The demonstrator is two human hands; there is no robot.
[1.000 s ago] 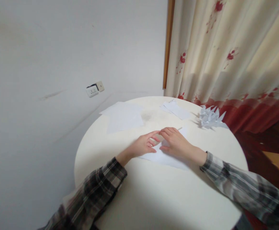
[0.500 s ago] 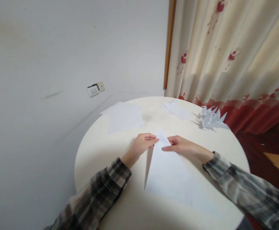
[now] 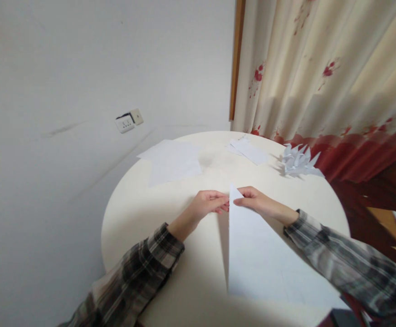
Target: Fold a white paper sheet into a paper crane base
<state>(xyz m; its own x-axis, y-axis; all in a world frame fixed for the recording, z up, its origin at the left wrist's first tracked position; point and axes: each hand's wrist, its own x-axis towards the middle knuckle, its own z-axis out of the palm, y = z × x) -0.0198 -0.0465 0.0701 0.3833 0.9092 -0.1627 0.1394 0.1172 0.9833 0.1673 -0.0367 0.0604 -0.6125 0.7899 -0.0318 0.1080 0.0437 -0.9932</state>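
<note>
A white sheet of paper (image 3: pixel 266 259), folded into a large triangle, stands tilted above the table with its narrow corner pointing away from me. My right hand (image 3: pixel 254 200) pinches it close to that corner, thumb on the near face and fingers behind. At the left edge, just below the tip, the closed thumb and fingers of my left hand (image 3: pixel 213 202) meet the paper; how much of it lies between them is hard to see. The lower part of the sheet spreads to the right, toward the table's front edge.
Flat white sheets (image 3: pixel 175 161) lie at the back left of the round white table (image 3: pixel 143 218). Smaller paper pieces (image 3: pixel 248 151) rest at the back, and a cluster of pointed folded papers (image 3: pixel 300 161) sits at the back right. A wall and a curtain (image 3: pixel 306 68) stand behind.
The folded sheet has turned, its left edge now upright and its lower part swung right. My left fingertips have gone from on the sheet near its tip to its edge. The view shifted slightly.
</note>
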